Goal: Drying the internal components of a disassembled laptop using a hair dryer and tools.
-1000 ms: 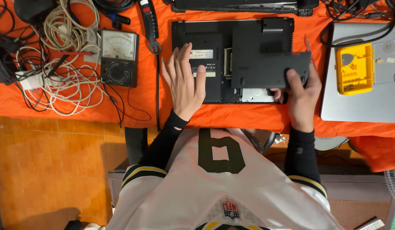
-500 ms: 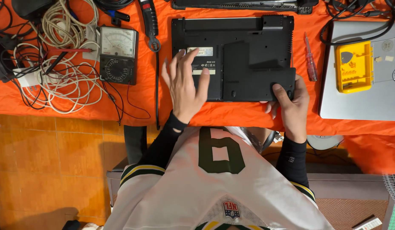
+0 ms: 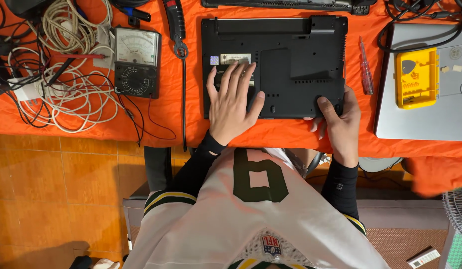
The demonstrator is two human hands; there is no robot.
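I see the black laptop [image 3: 278, 67] lying bottom-up at upper centre of the frame on the orange cloth [image 3: 91, 124]. My left hand [image 3: 233, 102] rests flat and open on its base; my right hand [image 3: 340, 122] grips its lower right corner. I judge it rigid, fairly heavy, smooth plastic, best held by its edges. The right fingers under the edge are hidden.
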